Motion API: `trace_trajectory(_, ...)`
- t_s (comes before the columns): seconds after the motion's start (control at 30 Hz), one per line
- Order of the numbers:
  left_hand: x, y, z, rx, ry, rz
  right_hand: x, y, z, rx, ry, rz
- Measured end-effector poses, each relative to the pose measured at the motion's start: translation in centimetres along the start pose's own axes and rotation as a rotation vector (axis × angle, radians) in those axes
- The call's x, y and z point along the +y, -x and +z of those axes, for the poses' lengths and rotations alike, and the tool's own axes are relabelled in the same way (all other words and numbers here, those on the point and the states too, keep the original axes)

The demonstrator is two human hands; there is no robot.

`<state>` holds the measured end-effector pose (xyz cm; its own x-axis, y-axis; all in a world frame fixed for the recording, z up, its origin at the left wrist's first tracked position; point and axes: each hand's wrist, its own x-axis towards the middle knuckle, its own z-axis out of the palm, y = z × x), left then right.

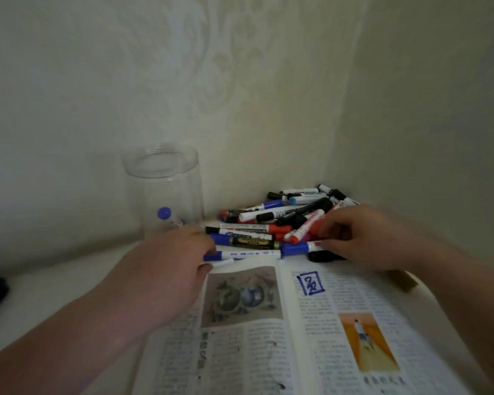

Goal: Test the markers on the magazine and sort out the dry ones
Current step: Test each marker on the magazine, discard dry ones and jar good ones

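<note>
Both hands reach into the markers (283, 220) heaped at the far edge of the table (54, 295).

The heap is a loose tangle of white, black and gold barrels with blue, red and black caps, lying crosswise against the corner of the walls and touching the far edge of the open magazine (311, 323). A blue scribble (311, 283) marks the magazine's right page near its top. The right hand (365, 238) pinches the white end of a blue-capped marker (295, 248) at the heap's near side. The left hand (166, 277) curls at the blue end of a white marker (248, 254); motion blur hides whether it grips. A clear jar (166, 178) stands at the far left of the heap, one blue-ended marker (167, 215) inside.
</note>
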<state>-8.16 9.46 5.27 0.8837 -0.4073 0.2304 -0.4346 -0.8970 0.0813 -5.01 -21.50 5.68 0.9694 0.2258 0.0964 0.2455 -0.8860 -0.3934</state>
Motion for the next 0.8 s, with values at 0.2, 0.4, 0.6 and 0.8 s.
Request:
trace_trajectory(0.2, 1.0, -1.5, 2.0, -0.274, -0.16, -0.035, 2.4, 0.6, 1.1, 0.011, 0.101, -0.067)
trace_trajectory(0.4, 2.5, -3.8, 3.2, -0.024, -0.138, 0.061, 3.2, 0.5, 1.0, 0.0, 0.25, -0.023)
trace_trajectory(0.6, 5.5, -8.3, 5.4, 0.116, -0.016, 0.161, 3.4, 0.4, 0.9, 0.023, 0.273, 0.008)
trace_trajectory(0.8, 4.8, -7.3, 7.7, 0.169, 0.138, 0.139, 3.7, 0.9, 0.4, 0.066, 0.239, -0.111)
